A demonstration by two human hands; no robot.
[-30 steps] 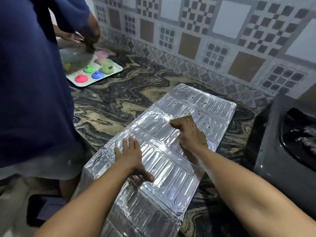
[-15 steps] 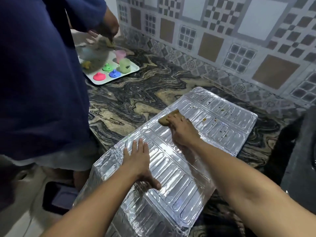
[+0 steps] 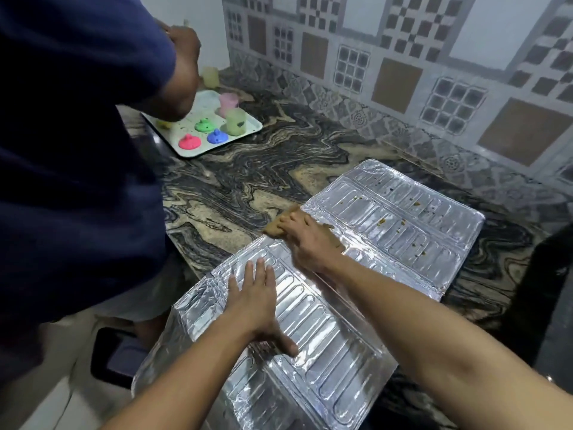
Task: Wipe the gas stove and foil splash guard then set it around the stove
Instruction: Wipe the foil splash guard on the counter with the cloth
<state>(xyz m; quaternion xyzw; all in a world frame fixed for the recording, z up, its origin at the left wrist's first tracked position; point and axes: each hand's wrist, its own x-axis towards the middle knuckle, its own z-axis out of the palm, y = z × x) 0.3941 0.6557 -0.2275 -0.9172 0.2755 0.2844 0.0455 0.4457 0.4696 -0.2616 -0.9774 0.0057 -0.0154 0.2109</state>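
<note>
Right hand [image 3: 310, 240] presses sponge [image 3: 276, 228] on foil guard [image 3: 403, 237]; left hand [image 3: 254, 301] flat.

The splash guard [image 3: 356, 308] is shiny silver foil, embossed with rows of long rounded bars, and its far panel carries small brown and yellowish specks. The sponge [image 3: 276, 226] at its left edge is tan-brown. The counter [image 3: 248, 184] is swirled stone in black, grey and sandy beige. The wall tiles [image 3: 403, 57] behind are a patchwork of plain white squares, brown squares, grey-and-white checkerboards and grey grid squares, with a grey ornamental border along the bottom. The tray [image 3: 245, 131] is white; on it sit pink, blue and green lids and pale pink and pale green cups. The second person's shirt [image 3: 77, 135] is dark navy blue.
</note>
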